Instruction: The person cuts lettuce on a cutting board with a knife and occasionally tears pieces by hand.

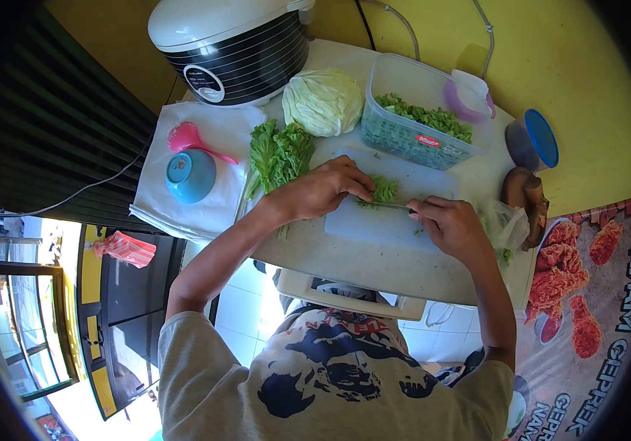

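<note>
My left hand [330, 187] is closed over the left side of a small heap of cut green lettuce [384, 188] on a white cutting board [359, 228]. Its fingertips press together at the lettuce, close to the blade tip. My right hand [449, 222] grips the dark handle of a knife [392, 206], whose thin blade points left along the near edge of the heap. Part of the blade is hidden by my left fingers. Beside my left wrist lies a bunch of leafy lettuce [280, 154]. Behind the board stands a clear plastic container [411, 143] holding chopped greens.
A pale cabbage [323, 101] sits by a rice cooker [234, 55]. On a white cloth [165, 132] at left are an upturned blue bowl [190, 176] and a pink ladle [187, 138]. At right are a blue-lidded tub [532, 140], a plastic bag [505, 224] and a brown object [525, 202].
</note>
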Tool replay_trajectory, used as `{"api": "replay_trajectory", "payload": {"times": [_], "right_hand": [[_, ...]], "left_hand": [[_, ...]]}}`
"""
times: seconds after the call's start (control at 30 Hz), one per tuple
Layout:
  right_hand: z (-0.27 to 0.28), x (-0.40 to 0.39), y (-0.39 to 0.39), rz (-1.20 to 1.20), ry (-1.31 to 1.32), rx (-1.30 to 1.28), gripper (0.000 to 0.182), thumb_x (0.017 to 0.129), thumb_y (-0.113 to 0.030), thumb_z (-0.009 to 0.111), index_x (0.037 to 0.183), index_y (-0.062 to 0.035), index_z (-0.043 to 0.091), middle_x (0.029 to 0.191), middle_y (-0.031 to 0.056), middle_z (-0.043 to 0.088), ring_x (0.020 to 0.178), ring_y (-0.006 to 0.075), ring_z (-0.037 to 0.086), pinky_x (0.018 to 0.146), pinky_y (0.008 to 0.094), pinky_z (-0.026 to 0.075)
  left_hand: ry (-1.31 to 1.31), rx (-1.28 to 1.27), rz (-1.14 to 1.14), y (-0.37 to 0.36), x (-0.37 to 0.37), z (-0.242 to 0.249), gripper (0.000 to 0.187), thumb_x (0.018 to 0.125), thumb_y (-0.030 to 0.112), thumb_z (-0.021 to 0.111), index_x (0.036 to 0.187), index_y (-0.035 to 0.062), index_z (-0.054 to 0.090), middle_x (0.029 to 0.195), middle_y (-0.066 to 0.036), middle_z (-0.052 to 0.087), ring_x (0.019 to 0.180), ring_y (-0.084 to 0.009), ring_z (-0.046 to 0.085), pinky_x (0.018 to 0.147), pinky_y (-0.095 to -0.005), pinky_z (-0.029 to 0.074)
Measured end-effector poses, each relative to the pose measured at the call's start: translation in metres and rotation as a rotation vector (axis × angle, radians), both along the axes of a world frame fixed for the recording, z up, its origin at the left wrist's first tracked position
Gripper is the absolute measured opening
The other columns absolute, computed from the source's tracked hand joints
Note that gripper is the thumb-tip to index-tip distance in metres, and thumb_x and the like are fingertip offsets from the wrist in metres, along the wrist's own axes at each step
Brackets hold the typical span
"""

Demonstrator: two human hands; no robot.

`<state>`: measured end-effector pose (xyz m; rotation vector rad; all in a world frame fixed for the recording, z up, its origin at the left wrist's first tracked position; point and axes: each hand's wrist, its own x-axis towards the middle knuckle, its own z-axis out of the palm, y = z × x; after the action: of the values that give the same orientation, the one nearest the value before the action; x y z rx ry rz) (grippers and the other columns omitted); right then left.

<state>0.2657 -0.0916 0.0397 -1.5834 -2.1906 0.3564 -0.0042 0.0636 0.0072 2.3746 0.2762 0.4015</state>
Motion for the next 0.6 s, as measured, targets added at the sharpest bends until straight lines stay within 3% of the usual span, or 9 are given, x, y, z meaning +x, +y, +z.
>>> {"api": "replay_trajectory", "payload": {"times": [0.6], "right_hand": [[-0.007,-0.003,-0.027,-0.035,-0.178,0.170,0.026,0.086,-0.011,0.077,0.112,-0.0170,0.078,0.085,0.0002,0.069,0.069,0.0204,0.069,0.057,0.0363,0.056]], "left_hand": [[0.047,0.003,-0.034,0.006,0.006,0.006,0.047,0.084,-0.015,0.060,0.118,0.0113,0.080,0.130,-0.007,0.070,0.123,-0.0295,0.059,0.110,-0.0404,0.047]]}}
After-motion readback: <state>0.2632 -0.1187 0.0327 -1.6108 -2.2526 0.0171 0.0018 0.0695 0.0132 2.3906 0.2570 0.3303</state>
